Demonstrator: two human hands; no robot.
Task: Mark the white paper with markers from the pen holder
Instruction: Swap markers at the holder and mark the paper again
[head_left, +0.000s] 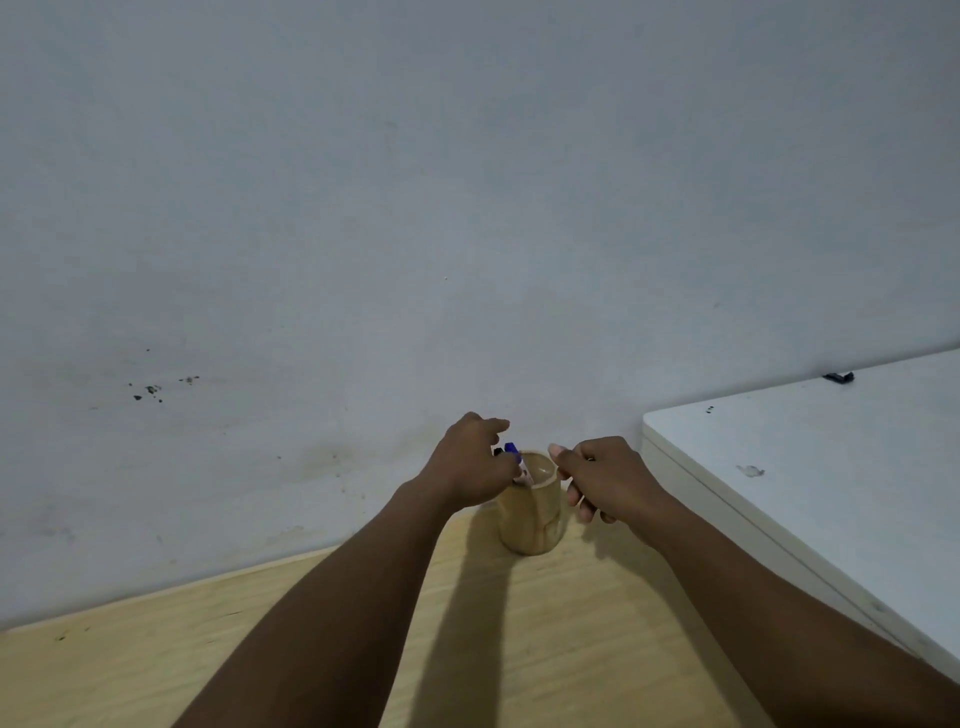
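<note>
A round wooden pen holder (532, 519) stands on the light wooden table (156, 665), close to the wall. Markers stick out of its left side; I make out a blue-capped marker (511, 450) and a dark one beside it. My left hand (470, 462) is over the holder's left rim with its fingers closed around the blue marker. My right hand (605, 478) rests against the holder's right side, thumb at the rim and fingers curled on the wall of the holder. No white paper shows in this view.
A bare grey-white wall (467, 208) with dark specks fills most of the view right behind the holder. A white cabinet or table top (831, 467) sits higher at the right, with a small dark object (838, 377) at its far edge.
</note>
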